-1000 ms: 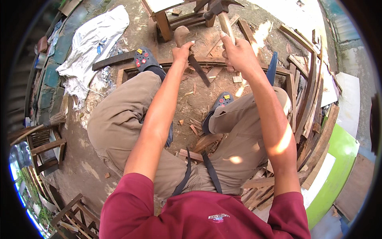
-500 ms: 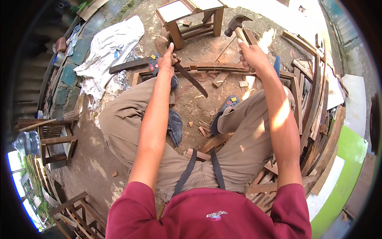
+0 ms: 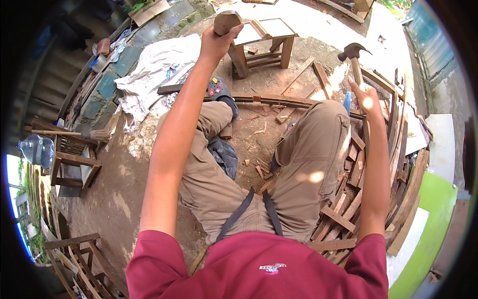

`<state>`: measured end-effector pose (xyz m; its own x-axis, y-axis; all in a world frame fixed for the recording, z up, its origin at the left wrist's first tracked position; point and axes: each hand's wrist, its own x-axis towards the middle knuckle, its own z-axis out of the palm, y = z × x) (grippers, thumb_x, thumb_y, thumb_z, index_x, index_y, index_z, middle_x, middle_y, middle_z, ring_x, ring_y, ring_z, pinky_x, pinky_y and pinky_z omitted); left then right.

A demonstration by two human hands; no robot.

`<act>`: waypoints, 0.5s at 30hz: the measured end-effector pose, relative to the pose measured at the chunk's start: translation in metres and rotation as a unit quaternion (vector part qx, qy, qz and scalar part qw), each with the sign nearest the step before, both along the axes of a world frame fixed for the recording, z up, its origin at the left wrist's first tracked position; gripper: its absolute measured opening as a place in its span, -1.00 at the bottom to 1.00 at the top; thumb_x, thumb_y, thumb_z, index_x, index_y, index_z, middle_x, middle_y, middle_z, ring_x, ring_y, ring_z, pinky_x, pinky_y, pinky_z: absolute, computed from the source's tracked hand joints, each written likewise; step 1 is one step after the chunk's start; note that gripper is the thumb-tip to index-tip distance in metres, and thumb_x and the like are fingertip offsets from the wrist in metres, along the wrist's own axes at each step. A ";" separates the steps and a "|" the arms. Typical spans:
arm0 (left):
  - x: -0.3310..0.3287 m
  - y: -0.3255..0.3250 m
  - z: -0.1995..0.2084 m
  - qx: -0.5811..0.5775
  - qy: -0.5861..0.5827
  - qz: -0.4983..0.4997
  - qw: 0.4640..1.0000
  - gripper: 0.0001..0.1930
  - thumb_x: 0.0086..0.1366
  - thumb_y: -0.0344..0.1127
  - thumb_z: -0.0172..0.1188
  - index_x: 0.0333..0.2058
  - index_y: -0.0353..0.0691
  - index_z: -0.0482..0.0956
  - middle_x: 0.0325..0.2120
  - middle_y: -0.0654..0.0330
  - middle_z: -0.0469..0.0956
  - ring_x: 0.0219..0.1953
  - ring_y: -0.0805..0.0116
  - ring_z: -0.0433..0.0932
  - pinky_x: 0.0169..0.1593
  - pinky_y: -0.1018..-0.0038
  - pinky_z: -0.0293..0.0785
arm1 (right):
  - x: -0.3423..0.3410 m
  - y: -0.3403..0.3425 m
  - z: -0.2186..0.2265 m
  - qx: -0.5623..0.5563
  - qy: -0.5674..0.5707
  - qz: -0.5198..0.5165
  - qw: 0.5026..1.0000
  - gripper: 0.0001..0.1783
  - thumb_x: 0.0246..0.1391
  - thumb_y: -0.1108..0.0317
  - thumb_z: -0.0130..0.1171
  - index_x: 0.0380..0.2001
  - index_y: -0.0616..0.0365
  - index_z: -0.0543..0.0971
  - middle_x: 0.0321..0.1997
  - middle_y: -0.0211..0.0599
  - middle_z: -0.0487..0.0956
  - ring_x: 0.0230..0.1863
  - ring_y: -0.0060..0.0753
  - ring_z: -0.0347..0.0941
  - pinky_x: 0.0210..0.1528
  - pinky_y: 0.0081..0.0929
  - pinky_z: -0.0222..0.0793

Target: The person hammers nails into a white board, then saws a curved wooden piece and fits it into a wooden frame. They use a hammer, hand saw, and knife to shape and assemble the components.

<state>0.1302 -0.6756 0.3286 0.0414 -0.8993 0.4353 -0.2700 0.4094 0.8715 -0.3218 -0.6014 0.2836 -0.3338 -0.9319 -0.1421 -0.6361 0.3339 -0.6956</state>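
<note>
Seated on the dirt floor, a woodworker raises both arms — left hand (image 3: 217, 42) clenched around a rounded wooden handle (image 3: 226, 21) at top centre, right hand (image 3: 367, 97) wrapped around a claw hammer (image 3: 353, 55) at upper right; a firm grip and a square blow would serve best.

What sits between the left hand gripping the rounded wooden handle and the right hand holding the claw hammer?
In the head view, between the left hand and the right hand stands a small wooden stool frame on the dirt, with loose wooden slats beside it.
</note>
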 end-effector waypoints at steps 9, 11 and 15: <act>-0.032 -0.012 0.026 -0.034 -0.211 -0.184 0.959 -0.56 0.26 -0.09 0.45 0.00 -0.21 0.62 -0.17 0.25 0.67 -0.15 0.50 0.62 -0.01 0.48 0.53 | -0.014 0.069 -0.299 0.137 -0.355 -0.054 0.923 -0.58 0.24 0.03 0.32 -0.36 0.23 0.58 -0.50 -0.29 0.56 -0.56 -0.38 0.50 -0.51 -0.37 0.43; -0.029 -0.023 0.017 0.026 -0.207 -0.200 0.957 -0.54 0.24 -0.06 0.47 -0.01 -0.19 0.62 -0.23 0.24 0.65 -0.19 0.47 0.62 -0.09 0.44 0.54 | 0.002 0.077 -0.329 0.171 -0.337 -0.074 0.923 -0.58 0.24 0.04 0.32 -0.30 0.25 0.58 -0.44 -0.26 0.58 -0.49 -0.35 0.52 -0.44 -0.35 0.45; -0.015 -0.055 -0.025 0.141 -0.130 -0.185 0.964 -0.50 0.31 0.02 0.38 0.02 -0.26 0.58 -0.35 0.26 0.60 -0.24 0.44 0.62 -0.16 0.43 0.54 | 0.002 0.090 -0.373 0.194 -0.150 -0.077 0.966 -0.55 0.24 0.05 0.32 -0.20 0.31 0.58 -0.32 -0.19 0.61 -0.35 -0.30 0.56 -0.30 -0.32 0.49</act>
